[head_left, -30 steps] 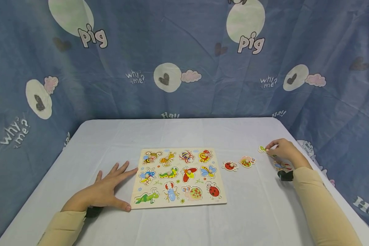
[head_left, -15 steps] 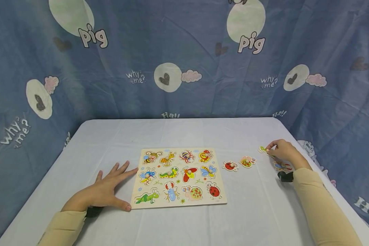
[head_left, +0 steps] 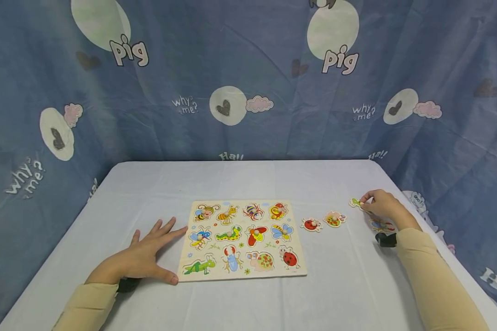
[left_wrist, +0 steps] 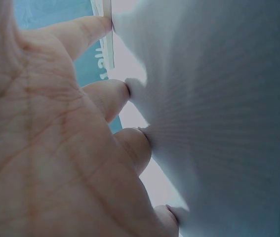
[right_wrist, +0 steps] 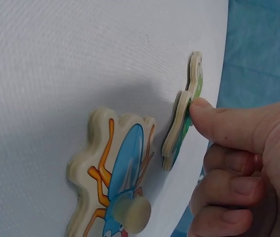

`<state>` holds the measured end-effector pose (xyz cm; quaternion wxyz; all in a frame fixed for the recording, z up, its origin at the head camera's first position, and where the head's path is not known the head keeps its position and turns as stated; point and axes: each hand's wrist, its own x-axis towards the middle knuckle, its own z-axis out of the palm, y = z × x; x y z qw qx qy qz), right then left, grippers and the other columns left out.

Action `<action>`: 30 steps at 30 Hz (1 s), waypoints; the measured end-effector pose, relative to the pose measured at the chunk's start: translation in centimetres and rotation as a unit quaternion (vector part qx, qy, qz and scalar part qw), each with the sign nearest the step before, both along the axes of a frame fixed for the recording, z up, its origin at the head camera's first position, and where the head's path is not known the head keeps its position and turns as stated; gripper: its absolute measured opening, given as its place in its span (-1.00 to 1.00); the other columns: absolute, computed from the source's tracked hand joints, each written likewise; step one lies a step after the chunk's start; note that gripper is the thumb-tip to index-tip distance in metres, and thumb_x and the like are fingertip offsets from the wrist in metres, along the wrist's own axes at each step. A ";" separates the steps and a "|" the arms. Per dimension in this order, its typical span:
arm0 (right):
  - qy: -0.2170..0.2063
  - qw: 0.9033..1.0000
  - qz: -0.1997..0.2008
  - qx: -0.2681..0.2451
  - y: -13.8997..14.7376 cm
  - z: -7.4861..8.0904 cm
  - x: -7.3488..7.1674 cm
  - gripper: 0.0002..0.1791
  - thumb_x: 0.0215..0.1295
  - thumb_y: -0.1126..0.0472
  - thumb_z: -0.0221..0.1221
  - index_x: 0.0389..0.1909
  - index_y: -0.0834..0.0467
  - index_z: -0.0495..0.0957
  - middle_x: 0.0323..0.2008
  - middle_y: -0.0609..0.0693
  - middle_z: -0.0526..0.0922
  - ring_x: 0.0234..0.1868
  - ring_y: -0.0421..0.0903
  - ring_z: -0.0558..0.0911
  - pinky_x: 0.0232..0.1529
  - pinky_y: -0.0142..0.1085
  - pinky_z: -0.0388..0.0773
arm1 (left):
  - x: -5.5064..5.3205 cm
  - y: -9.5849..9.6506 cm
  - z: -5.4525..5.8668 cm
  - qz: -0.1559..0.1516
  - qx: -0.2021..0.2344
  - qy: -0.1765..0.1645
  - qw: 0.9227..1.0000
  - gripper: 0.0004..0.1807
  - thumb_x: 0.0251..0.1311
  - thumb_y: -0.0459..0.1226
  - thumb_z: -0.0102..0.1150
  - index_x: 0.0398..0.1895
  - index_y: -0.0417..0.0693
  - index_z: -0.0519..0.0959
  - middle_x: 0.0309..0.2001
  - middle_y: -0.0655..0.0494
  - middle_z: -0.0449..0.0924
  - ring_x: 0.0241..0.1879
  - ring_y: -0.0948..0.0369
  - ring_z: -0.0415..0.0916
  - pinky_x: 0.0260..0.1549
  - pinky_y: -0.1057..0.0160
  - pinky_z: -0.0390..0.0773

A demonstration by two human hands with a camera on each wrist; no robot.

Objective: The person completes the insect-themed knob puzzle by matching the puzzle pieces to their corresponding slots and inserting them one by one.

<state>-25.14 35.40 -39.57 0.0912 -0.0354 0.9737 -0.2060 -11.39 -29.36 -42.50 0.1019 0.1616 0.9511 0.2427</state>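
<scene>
My left hand (head_left: 142,255) lies spread at the left edge of a wooden peg puzzle board (head_left: 242,278), index finger and thumb touching its side. In the left wrist view the palm and fingertips of this hand show against the cloth and board edge. At the far right, my right hand (head_left: 380,203) pinches a green grasshopper puzzle piece (right_wrist: 178,126) low over the table, its knob hidden by the fingers. Right beside that hand lies the blue stag beetle piece (right_wrist: 125,163) with a wooden knob. The board's front row shows knobless pictures; knobbed insect pieces fill the other two rows.
Between board and right hand lie a ladybug piece (head_left: 311,225) and a snail piece (head_left: 333,220), both knob up. A white cloth covers the table (head_left: 240,179). Behind and at the sides hangs a blue printed curtain (head_left: 257,59).
The head view has shifted slightly, and the whole scene sits a little lower and to the right. Both hands keep the same hold and place.
</scene>
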 end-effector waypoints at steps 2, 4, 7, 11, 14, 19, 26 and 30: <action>0.000 1.000 -0.001 -0.002 0.0 0.0 0.1 -0.70 0.51 0.15 0.21 0.02 0.31 0.64 -0.46 -0.01 0.49 -0.42 -0.05 0.49 -0.36 -0.24 0.37 | 0.0 0.0 0.0 0.000 -0.002 0.000 1.000 0.41 -0.39 0.26 0.76 0.69 0.28 0.26 0.75 -0.27 -0.11 0.68 -0.49 -0.33 0.30 -0.82 -0.45; 0.001 1.000 -0.001 -0.003 0.0 0.0 0.2 -0.70 0.51 0.15 0.20 0.02 0.31 0.64 -0.47 -0.01 0.48 -0.43 -0.05 0.48 -0.37 -0.24 0.37 | 0.0 0.0 0.0 0.000 -0.003 -0.002 1.000 0.41 -0.38 0.26 0.76 0.69 0.28 0.25 0.76 -0.27 -0.12 0.68 -0.49 -0.34 0.30 -0.82 -0.46; 0.004 1.000 -0.002 -0.003 0.0 -0.1 0.3 -0.70 0.51 0.16 0.19 0.03 0.32 0.64 -0.48 -0.02 0.46 -0.43 -0.05 0.47 -0.37 -0.24 0.37 | 0.0 0.1 0.0 0.000 -0.004 -0.003 1.000 0.41 -0.38 0.27 0.76 0.69 0.28 0.26 0.76 -0.27 -0.12 0.68 -0.50 -0.33 0.31 -0.81 -0.45; 0.007 1.000 -0.005 -0.004 -0.1 -0.1 0.3 -0.70 0.52 0.16 0.18 0.03 0.33 0.63 -0.48 -0.02 0.45 -0.44 -0.06 0.46 -0.39 -0.23 0.37 | 0.0 0.0 -0.1 0.002 -0.007 -0.001 1.000 0.42 -0.40 0.27 0.76 0.69 0.29 0.26 0.76 -0.26 -0.11 0.68 -0.49 -0.32 0.31 -0.81 -0.45; 0.008 1.000 -0.011 -0.008 -0.1 -0.1 0.3 -0.69 0.52 0.16 0.18 0.04 0.34 0.62 -0.49 -0.01 0.45 -0.45 -0.06 0.47 -0.40 -0.23 0.38 | 0.0 0.0 -0.2 0.004 -0.008 0.002 1.000 0.42 -0.42 0.28 0.76 0.69 0.30 0.27 0.76 -0.26 -0.10 0.68 -0.49 -0.32 0.32 -0.81 -0.44; 0.012 1.000 -0.012 -0.007 0.0 -0.3 0.0 -0.69 0.53 0.17 0.18 0.05 0.35 0.59 -0.48 0.00 0.47 -0.45 -0.06 0.49 -0.41 -0.24 0.40 | -0.1 0.0 -0.1 0.004 -0.004 -0.002 1.000 0.43 -0.41 0.28 0.76 0.69 0.29 0.26 0.76 -0.27 -0.12 0.69 -0.49 -0.34 0.32 -0.80 -0.46; 0.025 1.000 -0.015 -0.007 -0.1 -0.4 -0.1 -0.69 0.53 0.15 0.17 0.05 0.33 0.59 -0.44 0.03 0.50 -0.43 -0.06 0.50 -0.40 -0.24 0.41 | -0.1 0.0 0.0 0.003 -0.002 -0.001 1.000 0.42 -0.40 0.28 0.76 0.69 0.27 0.27 0.75 -0.27 -0.11 0.69 -0.48 -0.34 0.32 -0.81 -0.46; 0.024 1.000 -0.008 -0.004 -0.3 -0.2 -0.2 -0.67 0.53 0.15 0.17 0.06 0.35 0.59 -0.42 0.06 0.53 -0.39 -0.03 0.52 -0.38 -0.24 0.41 | 0.0 0.1 0.0 0.005 -0.007 0.000 1.000 0.42 -0.41 0.29 0.76 0.69 0.28 0.26 0.75 -0.26 -0.10 0.69 -0.48 -0.33 0.32 -0.81 -0.45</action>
